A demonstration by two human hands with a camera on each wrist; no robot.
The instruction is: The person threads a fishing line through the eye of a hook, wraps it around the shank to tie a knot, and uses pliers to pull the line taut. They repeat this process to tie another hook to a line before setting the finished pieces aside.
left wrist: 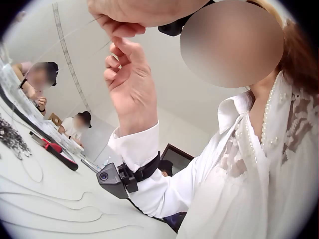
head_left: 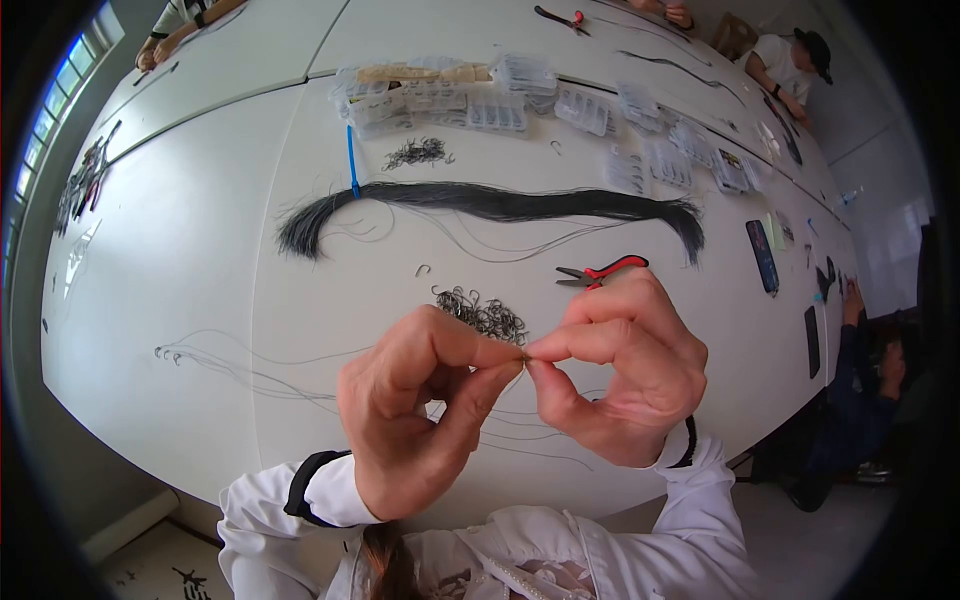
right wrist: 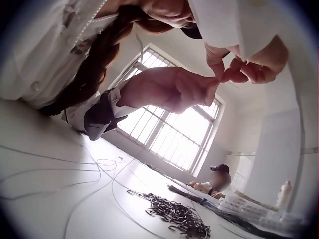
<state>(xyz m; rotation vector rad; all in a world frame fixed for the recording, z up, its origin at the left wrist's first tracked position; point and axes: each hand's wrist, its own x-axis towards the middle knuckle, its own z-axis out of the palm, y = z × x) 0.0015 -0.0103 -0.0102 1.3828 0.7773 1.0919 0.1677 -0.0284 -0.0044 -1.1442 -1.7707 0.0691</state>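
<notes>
Over the near part of the table, my left hand (head_left: 415, 400) and right hand (head_left: 630, 370) meet fingertip to fingertip. Each pinches, between thumb and forefinger, a thin fishing line (left wrist: 77, 31) with a tiny dark bit at the meeting point; I cannot tell whether that bit is a hook or a knot. Just beyond the fingertips lies a pile of dark fish hooks (head_left: 485, 312), with a single hook (head_left: 423, 270) apart from it. Thin lines with hooks at their ends (head_left: 168, 354) stretch across the table to the left, and more line ends run beneath my hands.
Red-handled pliers (head_left: 605, 270) lie beyond my right hand. Farther back are a long bundle of dark line (head_left: 500, 203) with a blue tie (head_left: 352, 165), a smaller hook pile (head_left: 418, 152) and clear plastic boxes (head_left: 495, 112). A phone (head_left: 762, 257) lies right. Other people sit around the table.
</notes>
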